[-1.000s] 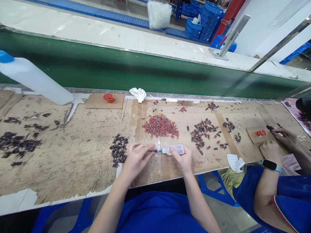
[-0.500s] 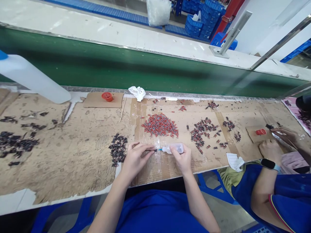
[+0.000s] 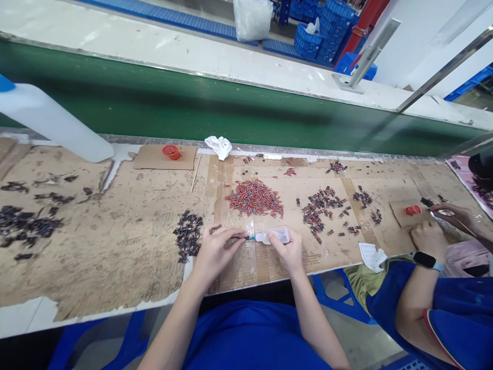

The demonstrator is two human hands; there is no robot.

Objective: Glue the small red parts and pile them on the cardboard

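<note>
My left hand [image 3: 219, 252] pinches a small dark part [image 3: 247, 237] between thumb and fingertips, low over the cardboard. In my right hand [image 3: 289, 253] a clear squeeze bottle [image 3: 274, 236] lies on its side, its thin blue tip [image 3: 252, 238] pointing left. That tip meets or nearly meets the small part; I cannot tell which. Just beyond my hands is a heap of small red-and-silver pieces [image 3: 254, 198]. Left of my left hand sits a pile of dark parts [image 3: 188, 234]. A looser group of red-and-black parts [image 3: 321, 205] lies to the right.
A red cup [image 3: 171, 152] stands on a cardboard square, near a thin stick [image 3: 196, 173] and crumpled tissue [image 3: 219, 147]. A large white jug [image 3: 61, 121] leans in at left. More dark parts [image 3: 26, 226] lie there. At right, a co-worker's hands [image 3: 431, 239] work beside another red cup [image 3: 412, 209].
My right hand and the squeeze bottle have shifted very slightly left. My left hand keeps its pinch in nearly the same place.
</note>
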